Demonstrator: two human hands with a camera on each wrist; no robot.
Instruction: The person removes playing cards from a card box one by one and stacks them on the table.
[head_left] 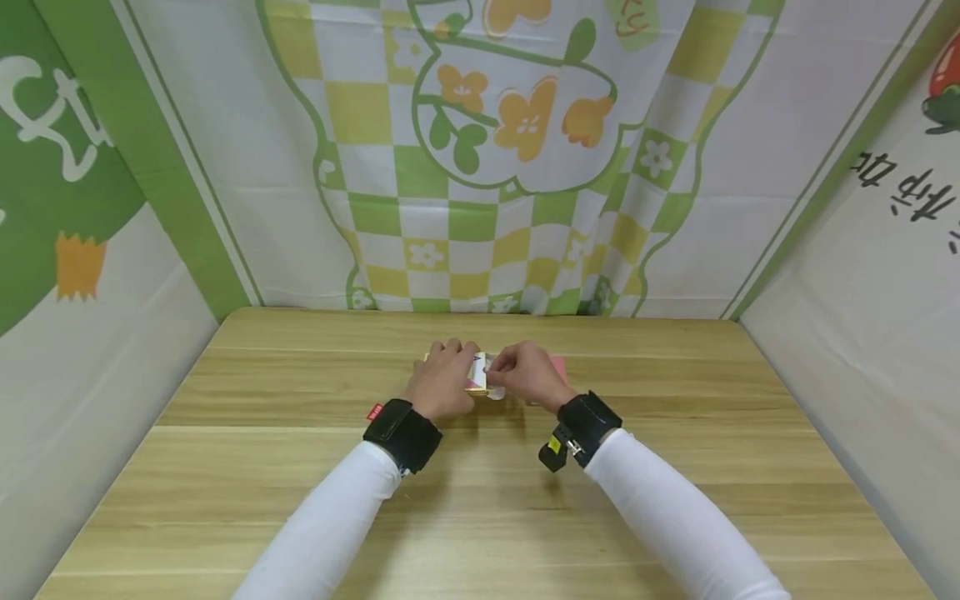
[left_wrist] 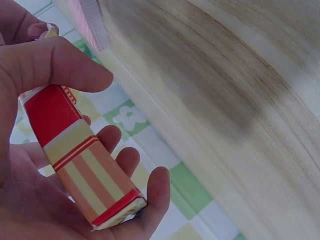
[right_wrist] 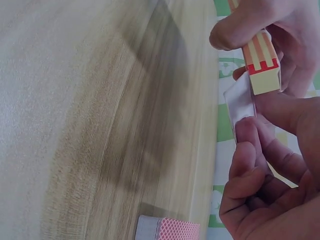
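Note:
My left hand [head_left: 444, 379] grips a small card box [left_wrist: 75, 160] with red, cream and orange stripes, its thumb across one side and its fingers underneath. In the right wrist view the box [right_wrist: 262, 55] has its end facing my right hand [right_wrist: 272, 175]. A white flap [right_wrist: 240, 102] sticks out from that end, and the right thumb and fingers pinch it. From the head view, the box [head_left: 477, 367] shows a white face with a letter A, between the two hands. The right hand [head_left: 528, 375] covers part of the flap there.
A stack of playing cards [right_wrist: 179, 229] with a red patterned back lies on the wooden table [head_left: 480, 517], beside the right hand. A small red tag [head_left: 375, 412] shows by the left wrist strap. Printed curtains [head_left: 480, 208] hang behind the table's far edge.

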